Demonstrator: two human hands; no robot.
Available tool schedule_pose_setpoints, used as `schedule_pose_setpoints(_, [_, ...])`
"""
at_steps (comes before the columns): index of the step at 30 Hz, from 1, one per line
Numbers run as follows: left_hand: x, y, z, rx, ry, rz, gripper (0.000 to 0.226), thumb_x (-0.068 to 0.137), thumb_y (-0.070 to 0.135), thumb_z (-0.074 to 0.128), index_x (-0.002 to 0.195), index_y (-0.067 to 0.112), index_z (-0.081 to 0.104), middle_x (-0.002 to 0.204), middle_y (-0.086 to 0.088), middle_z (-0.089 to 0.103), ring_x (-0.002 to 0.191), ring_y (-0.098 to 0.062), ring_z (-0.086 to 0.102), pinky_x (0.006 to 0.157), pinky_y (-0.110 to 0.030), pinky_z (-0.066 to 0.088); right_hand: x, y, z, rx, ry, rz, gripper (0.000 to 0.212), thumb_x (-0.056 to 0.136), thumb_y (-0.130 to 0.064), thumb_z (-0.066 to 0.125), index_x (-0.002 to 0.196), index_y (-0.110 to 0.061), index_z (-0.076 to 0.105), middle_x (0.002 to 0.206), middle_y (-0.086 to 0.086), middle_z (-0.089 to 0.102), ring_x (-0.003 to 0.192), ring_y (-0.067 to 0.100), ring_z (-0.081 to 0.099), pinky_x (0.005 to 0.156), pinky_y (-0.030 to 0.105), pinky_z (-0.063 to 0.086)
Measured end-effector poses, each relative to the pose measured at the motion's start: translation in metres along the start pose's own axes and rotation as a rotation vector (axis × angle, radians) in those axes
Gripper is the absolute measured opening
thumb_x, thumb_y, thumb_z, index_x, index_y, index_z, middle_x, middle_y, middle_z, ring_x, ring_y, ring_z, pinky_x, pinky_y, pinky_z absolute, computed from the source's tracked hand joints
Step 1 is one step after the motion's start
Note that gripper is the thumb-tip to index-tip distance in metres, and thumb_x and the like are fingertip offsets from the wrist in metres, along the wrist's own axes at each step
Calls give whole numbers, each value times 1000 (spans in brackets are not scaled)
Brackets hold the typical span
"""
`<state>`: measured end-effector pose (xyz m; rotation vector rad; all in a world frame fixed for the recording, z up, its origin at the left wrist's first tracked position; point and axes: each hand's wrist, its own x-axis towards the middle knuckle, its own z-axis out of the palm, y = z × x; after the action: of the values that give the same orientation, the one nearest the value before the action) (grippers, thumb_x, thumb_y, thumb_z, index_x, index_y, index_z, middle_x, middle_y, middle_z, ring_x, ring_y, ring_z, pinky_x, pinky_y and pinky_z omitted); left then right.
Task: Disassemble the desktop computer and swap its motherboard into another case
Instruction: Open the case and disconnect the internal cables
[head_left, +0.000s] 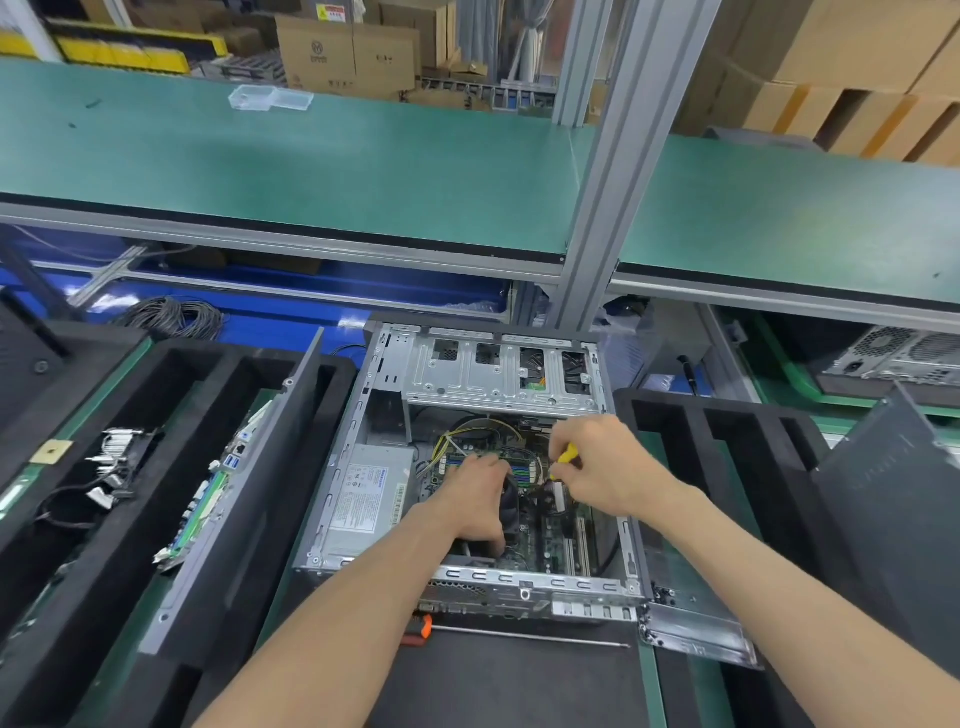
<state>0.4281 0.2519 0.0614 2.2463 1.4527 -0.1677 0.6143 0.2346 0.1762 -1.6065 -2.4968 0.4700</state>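
Clearly fragile, the motherboard (524, 519) wants edge-holds only, while the left hand (480, 499) rests flat on it and the right hand (597, 462) pinches a yellow tool (567, 454).

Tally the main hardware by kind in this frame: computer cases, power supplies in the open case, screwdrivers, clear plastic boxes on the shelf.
Computer cases: 2, the open case and a second case at far right
Power supplies: 1
Screwdrivers: 2, a yellow one in the right hand, an orange one lying in front
Clear boxes: 1
Total: 6
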Motion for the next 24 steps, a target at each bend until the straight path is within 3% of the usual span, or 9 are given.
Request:
schedule_pose_setpoints(3, [0, 1, -1, 8, 0, -1, 103, 45, 52, 93, 129, 13, 48, 127, -2, 48, 118, -25, 43, 101, -48, 45, 1, 8, -3, 32, 80, 71, 7, 86, -18, 72, 82, -19, 66, 83, -5, 62, 80, 17, 55, 76, 31, 47])
schedule_pose_setpoints(11, [-4, 3, -4, -16, 0, -8, 102, 49, 48, 94, 132, 12, 47, 128, -3, 48, 120, -25, 42, 102, -46, 44, 7, 9, 9, 54, 65, 71, 8, 89, -20, 70, 83, -16, 66, 83, -5, 63, 81, 15, 54, 80, 30, 44])
schedule_pose_setpoints(21, [-4, 2, -4, -25, -8, -8, 95, 49, 48, 94, 125, 13, 49, 125, -3, 48, 118, -25, 42, 100, -47, 45, 19, 4, 16, 9, -5, 64, 9, 91, -21, 67, 83, -16, 67, 83, -1, 66, 76, 18, 55, 73, 33, 49])
schedule_pose_setpoints(24, [-3, 2, -3, -24, -10, -14, 98, 49, 48, 94, 128, 12, 48, 126, -3, 47, 119, -25, 41, 101, -46, 44, 25, -4, 14, -110, -69, 63, 23, 96, -30, 61, 83, -12, 60, 75, 5, 59, 77, 26, 57, 64, 35, 47])
